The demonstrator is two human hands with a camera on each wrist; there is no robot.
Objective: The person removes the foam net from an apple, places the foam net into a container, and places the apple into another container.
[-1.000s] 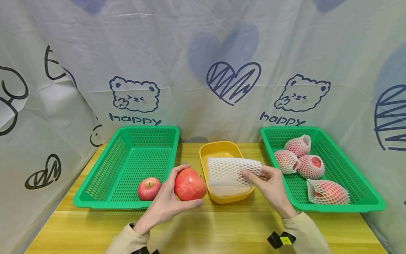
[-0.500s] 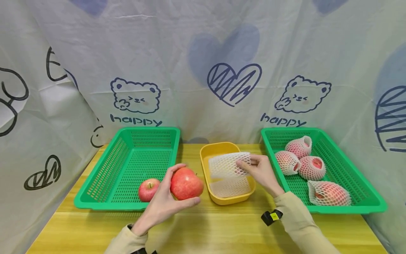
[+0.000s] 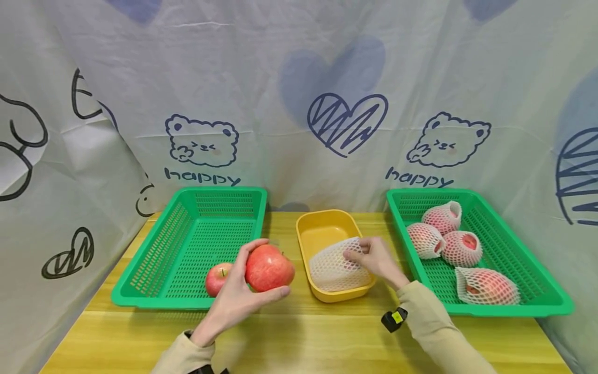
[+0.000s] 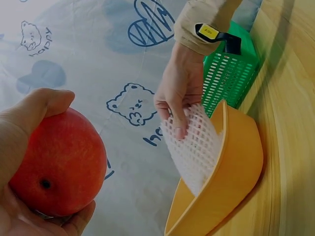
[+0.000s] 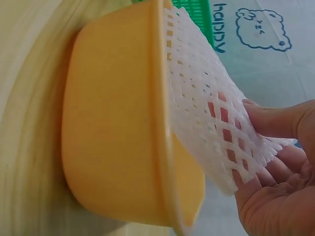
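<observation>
My left hand (image 3: 238,298) grips a red apple (image 3: 269,268) above the table, between the left basket and the yellow bin; the left wrist view shows thumb and fingers curled round the apple (image 4: 64,162). With thumb and fingers my right hand (image 3: 376,259) pinches one end of a white foam net sleeve (image 3: 338,265). That sleeve slants down into the yellow bin (image 3: 306,228). In the right wrist view the foam net sleeve (image 5: 206,108) looks flat, and its far end lies inside the bin. Whether more sleeves lie beneath it is hard to tell.
At left stands a green basket (image 3: 187,208) with one bare apple (image 3: 216,280), partly behind my left hand. The right green basket (image 3: 523,259) holds several net-wrapped apples (image 3: 461,248). A printed cloth (image 3: 289,78) hangs behind the wooden table (image 3: 327,337).
My right hand has moved left and lowered the foam net sleeve into the yellow bin. The left hand, still holding the apple, has shifted slightly left.
</observation>
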